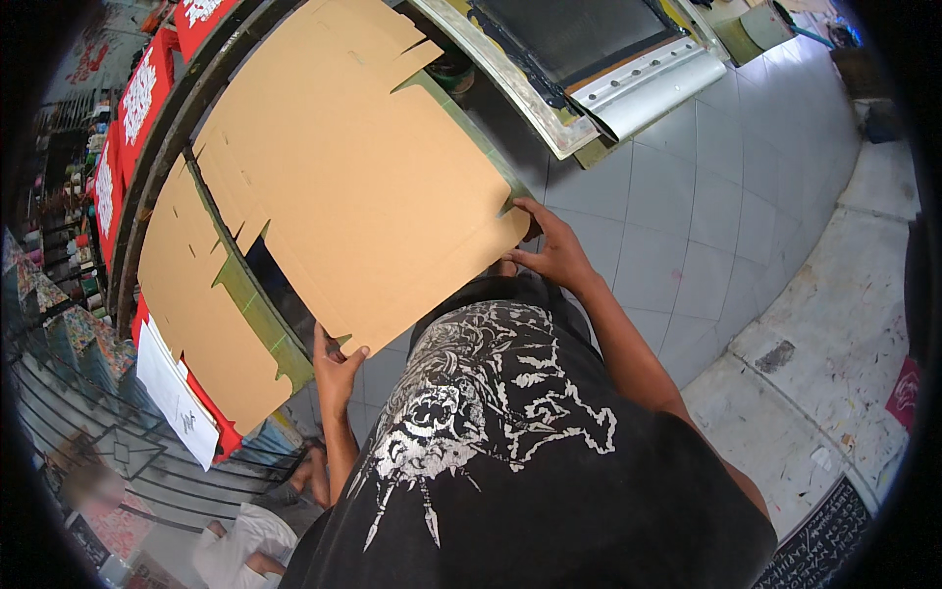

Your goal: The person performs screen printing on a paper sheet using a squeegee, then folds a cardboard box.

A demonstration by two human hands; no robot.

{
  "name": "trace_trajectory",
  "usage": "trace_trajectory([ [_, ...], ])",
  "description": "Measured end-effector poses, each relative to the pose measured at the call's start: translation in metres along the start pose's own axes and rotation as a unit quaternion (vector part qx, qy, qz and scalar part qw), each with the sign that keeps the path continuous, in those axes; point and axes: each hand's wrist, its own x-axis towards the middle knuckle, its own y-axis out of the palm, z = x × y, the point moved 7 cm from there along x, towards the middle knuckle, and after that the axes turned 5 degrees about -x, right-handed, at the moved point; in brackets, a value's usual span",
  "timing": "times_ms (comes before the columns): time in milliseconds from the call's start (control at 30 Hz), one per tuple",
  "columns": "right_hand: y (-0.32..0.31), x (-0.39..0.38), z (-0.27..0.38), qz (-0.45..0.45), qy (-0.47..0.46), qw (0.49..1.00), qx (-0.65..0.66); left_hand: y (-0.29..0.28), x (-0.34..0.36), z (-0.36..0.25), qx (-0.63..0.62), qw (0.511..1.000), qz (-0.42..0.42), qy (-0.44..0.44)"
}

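A large tan cardboard sheet with slits and cut corners lies over a green board, which shows along its right edge. My left hand is closed on its near left corner, the thumb on top and the fingers partly hidden below. At the near right corner, my right hand pinches the sheet, with fingertips out of sight at the edge. Left of it, a second cardboard sheet rests on another green board, apart from both hands.
A framed printing screen with a metal clamp bar stands at the far right. Red printed fabric hangs beyond a dark curved rail. White paper lies at the left over red cloth. Another person sits low at the left. Grey tiles cover the floor.
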Motion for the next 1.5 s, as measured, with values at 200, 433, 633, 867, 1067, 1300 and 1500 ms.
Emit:
trace_trajectory([
  [200,0.002,0.000,-0.004,-0.006,-0.027,1.000,0.001,-0.004,-0.002,0.001,0.020,1.000,-0.009,-0.004],
  [433,0.003,0.000,-0.010,0.019,-0.012,1.000,0.011,-0.003,-0.003,0.003,0.041,0.999,-0.008,-0.018],
  [633,0.004,-0.001,-0.010,0.025,-0.019,0.999,0.005,-0.002,-0.003,0.011,0.014,1.000,0.002,-0.005],
  [867,0.001,-0.001,-0.007,0.031,-0.025,0.999,0.006,0.002,-0.005,0.006,-0.004,1.000,0.008,0.008],
  [1067,0.002,-0.002,-0.007,0.042,-0.001,0.999,0.016,-0.001,-0.005,0.013,0.009,1.000,-0.001,-0.004],
  [1300,0.001,-0.004,-0.009,0.043,-0.003,0.999,0.018,0.001,-0.008,0.010,0.013,1.000,-0.010,0.001],
  [1500,0.000,-0.005,-0.009,0.048,-0.009,0.999,0.024,0.001,-0.008,0.011,0.013,1.000,-0.006,-0.001],
])
